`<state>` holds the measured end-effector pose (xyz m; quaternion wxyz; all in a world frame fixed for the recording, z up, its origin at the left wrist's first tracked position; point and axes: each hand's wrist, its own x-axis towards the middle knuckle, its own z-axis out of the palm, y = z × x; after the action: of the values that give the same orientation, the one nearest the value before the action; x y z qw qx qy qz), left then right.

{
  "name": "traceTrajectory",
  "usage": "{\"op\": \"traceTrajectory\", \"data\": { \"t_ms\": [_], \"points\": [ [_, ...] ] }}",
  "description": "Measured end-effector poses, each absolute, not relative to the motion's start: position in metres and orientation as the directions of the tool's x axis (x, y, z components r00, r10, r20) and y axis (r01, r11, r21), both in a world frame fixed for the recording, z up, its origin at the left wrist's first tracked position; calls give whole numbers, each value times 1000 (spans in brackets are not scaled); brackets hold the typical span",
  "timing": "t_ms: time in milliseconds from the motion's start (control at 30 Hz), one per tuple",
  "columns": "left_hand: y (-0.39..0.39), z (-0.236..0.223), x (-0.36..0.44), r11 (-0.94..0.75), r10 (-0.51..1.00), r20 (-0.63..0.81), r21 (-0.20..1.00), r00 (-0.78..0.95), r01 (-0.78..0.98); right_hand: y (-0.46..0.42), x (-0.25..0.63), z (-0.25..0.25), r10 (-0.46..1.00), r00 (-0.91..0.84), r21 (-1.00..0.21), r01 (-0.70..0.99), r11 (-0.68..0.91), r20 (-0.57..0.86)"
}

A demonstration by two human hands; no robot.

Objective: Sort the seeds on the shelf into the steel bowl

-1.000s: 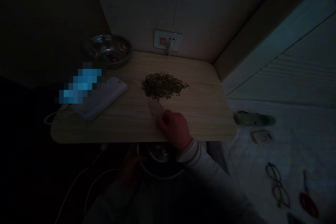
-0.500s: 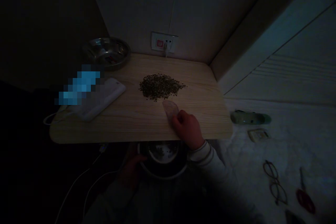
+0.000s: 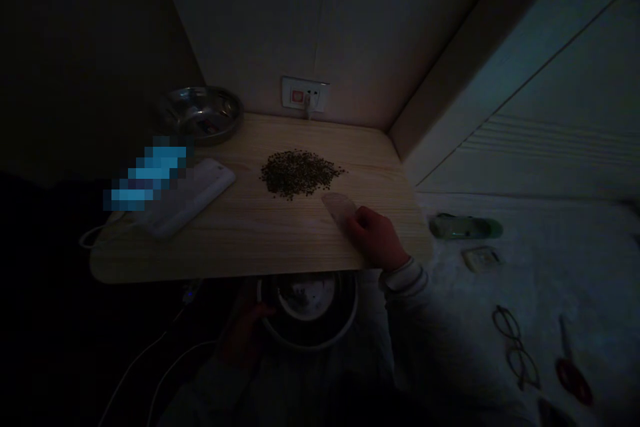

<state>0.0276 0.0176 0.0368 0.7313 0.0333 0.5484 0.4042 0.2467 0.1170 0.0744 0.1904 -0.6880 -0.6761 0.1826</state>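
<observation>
My right hand [image 3: 379, 238] is closed on a thin, pale, see-through flat piece with a rounded edge [image 3: 338, 205], like a small scraper. The piece is close to the wooden tabletop [image 3: 225, 257], just in front and to the right of a loose pile of small dark seed-like grains [image 3: 299, 173]. Below the table's front edge, my left hand [image 3: 244, 332] has its fingers closed on the rim of a metal bowl [image 3: 320, 347]. Some dark specks show inside that bowl. Dim light hides most of the left hand.
A second metal bowl [image 3: 227, 133] stands at the back left, near a white box-shaped device [image 3: 193, 200] and a blurred-out lit screen [image 3: 150, 173]. A wall socket [image 3: 305, 95] is behind. Glasses [image 3: 515, 347], red-handled scissors [image 3: 573, 380] and a green case [image 3: 465, 227] lie on the right.
My right hand has drawn the flat piece rightward, a little away from the grains. My left hand stays at the bowl's rim. The whole view has shifted slightly.
</observation>
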Motion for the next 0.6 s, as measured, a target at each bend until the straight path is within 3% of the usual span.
{"op": "traceTrajectory", "data": {
  "t_ms": [267, 367, 500, 600],
  "points": [
    [17, 37, 30, 672, 618, -782, 474, 79, -568, 124, 276, 86, 992, -91, -803, 595, -15, -87],
    [17, 38, 31, 662, 625, -776, 467, 87, -586, 123, 291, 90, 990, -110, -774, 634, 5, -84],
    [18, 39, 31, 712, 577, -813, 455, 78, -535, 119, 296, 93, 935, -295, -733, 678, 58, -199],
    [17, 38, 31, 737, 558, -825, 438, 96, -515, 124, 288, 92, 893, -402, -692, 703, 161, -200]
  ]
}}
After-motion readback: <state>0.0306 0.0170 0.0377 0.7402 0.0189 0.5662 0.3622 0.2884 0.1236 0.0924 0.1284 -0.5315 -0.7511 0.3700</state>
